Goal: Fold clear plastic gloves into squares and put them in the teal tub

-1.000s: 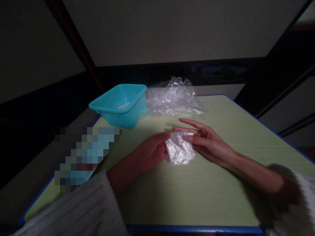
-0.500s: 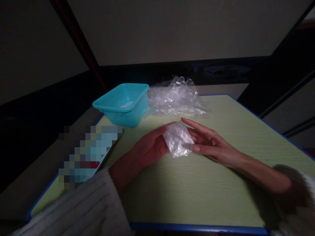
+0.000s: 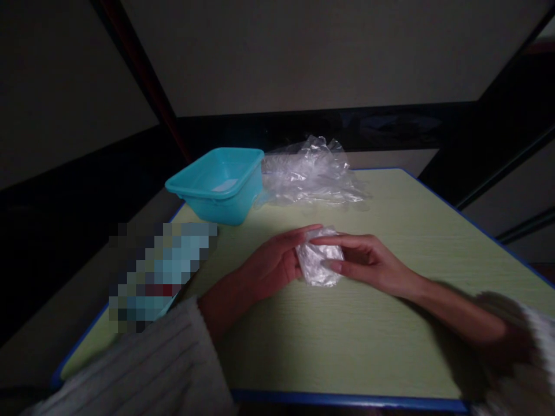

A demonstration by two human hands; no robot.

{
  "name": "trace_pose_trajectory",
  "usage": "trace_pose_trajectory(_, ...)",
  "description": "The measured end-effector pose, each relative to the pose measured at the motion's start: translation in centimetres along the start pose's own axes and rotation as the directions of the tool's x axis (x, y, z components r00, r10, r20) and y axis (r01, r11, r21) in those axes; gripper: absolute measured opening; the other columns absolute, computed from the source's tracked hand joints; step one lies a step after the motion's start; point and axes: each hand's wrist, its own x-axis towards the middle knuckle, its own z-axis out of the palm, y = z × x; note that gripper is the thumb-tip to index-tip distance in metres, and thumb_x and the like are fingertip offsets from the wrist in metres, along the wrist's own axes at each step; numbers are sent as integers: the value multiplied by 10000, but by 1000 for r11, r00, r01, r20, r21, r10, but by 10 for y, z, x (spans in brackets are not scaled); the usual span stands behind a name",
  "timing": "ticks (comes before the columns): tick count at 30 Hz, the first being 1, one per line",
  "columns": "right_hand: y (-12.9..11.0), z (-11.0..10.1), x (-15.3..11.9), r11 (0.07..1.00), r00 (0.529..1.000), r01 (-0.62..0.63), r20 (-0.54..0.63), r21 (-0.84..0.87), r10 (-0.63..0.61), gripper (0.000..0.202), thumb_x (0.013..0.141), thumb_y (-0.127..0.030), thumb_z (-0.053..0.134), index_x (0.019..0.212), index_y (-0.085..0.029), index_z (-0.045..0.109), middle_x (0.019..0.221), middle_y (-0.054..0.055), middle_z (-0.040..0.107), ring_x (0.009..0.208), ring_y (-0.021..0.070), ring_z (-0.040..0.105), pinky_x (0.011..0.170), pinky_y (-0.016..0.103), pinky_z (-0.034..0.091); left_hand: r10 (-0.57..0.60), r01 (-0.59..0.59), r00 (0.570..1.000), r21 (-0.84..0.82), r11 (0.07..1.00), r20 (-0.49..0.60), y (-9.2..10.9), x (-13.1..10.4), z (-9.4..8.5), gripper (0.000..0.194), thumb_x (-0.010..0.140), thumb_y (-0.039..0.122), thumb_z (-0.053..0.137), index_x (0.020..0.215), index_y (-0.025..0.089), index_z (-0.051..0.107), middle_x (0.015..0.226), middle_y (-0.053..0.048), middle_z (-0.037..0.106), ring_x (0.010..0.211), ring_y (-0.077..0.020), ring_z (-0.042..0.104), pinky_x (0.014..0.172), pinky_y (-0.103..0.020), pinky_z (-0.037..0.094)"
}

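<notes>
A small folded packet of clear, shiny plastic (image 3: 319, 267) is held between both hands above the middle of the table. My left hand (image 3: 277, 263) grips its left side, fingers curled behind it and thumb along the upper edge. From the right, my right hand (image 3: 370, 260) pinches the packet, with its thumb on the front face and the index finger reaching across the top. The other right fingers are partly hidden behind.
A turquoise plastic basin (image 3: 247, 193) with a pale piece inside stands at the back left. Beside it lies a crumpled heap of clear plastic (image 3: 312, 173). A blurred-out flat object (image 3: 173, 266) is at the left edge of the blue-rimmed table (image 3: 347, 346).
Both hands and the packet have moved slightly lower. My right index finger, raised before, now lies across the packet's top, and the packet looks more compact.
</notes>
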Motion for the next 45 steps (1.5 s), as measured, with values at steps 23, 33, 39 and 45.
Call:
trace_pose_trajectory(23,2,1,5,991,972,17,-229,-130,-47,304,716,-164,623,1001,-252,684,1044,37,681,906,157,627,791,303,491,125,-100,986,212,972,-110,-12,2,3,414,495,329,804,814,99,677,769,-79,694,728,-185,641,733,-306,466)
trace_pose_trajectory(33,2,0,5,998,978,-24,-207,-64,10,260,717,-171,642,957,-249,703,955,33,702,818,146,637,740,274,500,126,-107,987,179,978,-101,-12,3,0,369,498,291,795,786,95,674,760,-87,690,728,-189,630,749,-319,455)
trace_pose_trajectory(39,1,0,5,994,950,-20,-310,-105,-14,243,700,-215,658,937,-229,708,935,43,701,756,146,630,666,275,511,119,-101,987,159,982,-110,-12,3,2,312,504,248,779,757,103,665,716,-64,683,692,-161,621,725,-296,457)
trace_pose_trajectory(45,-1,1,7,996,939,-51,-344,-71,24,279,708,-247,666,982,-208,693,688,12,679,560,114,569,506,235,468,96,-83,990,121,989,-106,-11,3,4,306,480,212,775,745,99,673,690,-50,673,660,-145,611,719,-288,465)
